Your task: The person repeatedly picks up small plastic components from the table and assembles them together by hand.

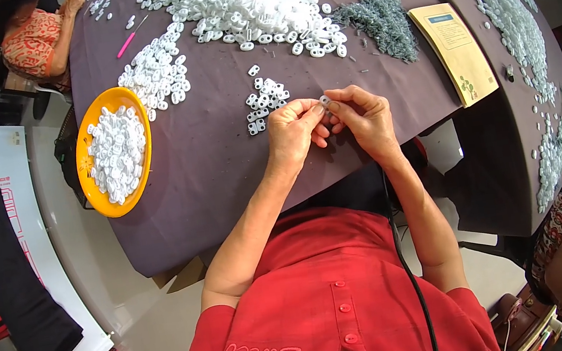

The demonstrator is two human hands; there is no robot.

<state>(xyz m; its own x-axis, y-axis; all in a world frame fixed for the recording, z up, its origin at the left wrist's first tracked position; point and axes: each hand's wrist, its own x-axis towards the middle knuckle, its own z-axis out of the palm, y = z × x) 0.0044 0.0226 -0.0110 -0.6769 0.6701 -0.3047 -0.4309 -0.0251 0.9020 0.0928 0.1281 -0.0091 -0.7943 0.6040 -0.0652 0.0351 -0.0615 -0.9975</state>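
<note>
Above the near edge of the cloth-covered table, my left hand and my right hand meet with thumbs and fingertips pinched together. Between them is a small white plastic piece, mostly hidden by the fingers. Just beyond my left hand lies a loose cluster of small white two-holed pieces. Farther out spreads a big heap of white oval two-holed pieces, with a smaller group trailing off to its left. A mound of tiny grey pieces sits beyond my right hand.
An orange-yellow bowl of white pieces stands at the table's left edge. Near it lies a pink-handled thin tool. A tan paper packet is at right, before another table with whitish pieces. Other people sit at left and right.
</note>
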